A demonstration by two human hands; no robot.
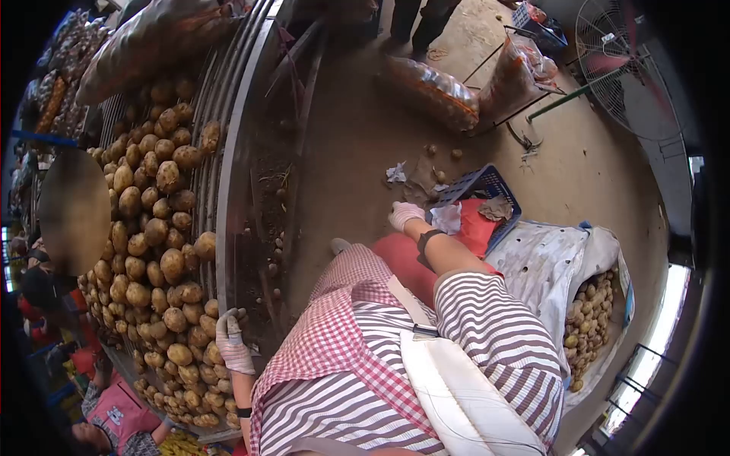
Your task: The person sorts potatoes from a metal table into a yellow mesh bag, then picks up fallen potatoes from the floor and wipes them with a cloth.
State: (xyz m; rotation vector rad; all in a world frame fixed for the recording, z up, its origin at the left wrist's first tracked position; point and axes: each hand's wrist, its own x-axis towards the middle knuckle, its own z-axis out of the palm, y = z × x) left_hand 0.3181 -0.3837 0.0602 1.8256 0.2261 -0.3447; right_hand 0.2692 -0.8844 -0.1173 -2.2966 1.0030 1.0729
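Observation:
My left hand, in a pale glove with grey fingertips, rests at the metal rim of the roller conveyor, beside the potatoes. Its fingers are partly spread, and I see nothing held in them. My right hand, in a pinkish-white glove, is stretched out over the floor by a blue plastic crate. Its fingers are curled closed; whatever they may hold is hidden. Red material and crumpled paper lie in the crate, close to my right wrist.
A full sack lies across the conveyor's far end. Filled bags stand on the floor near a person's legs. A fan is at upper right. An open white sack of potatoes lies right. Another person is lower left.

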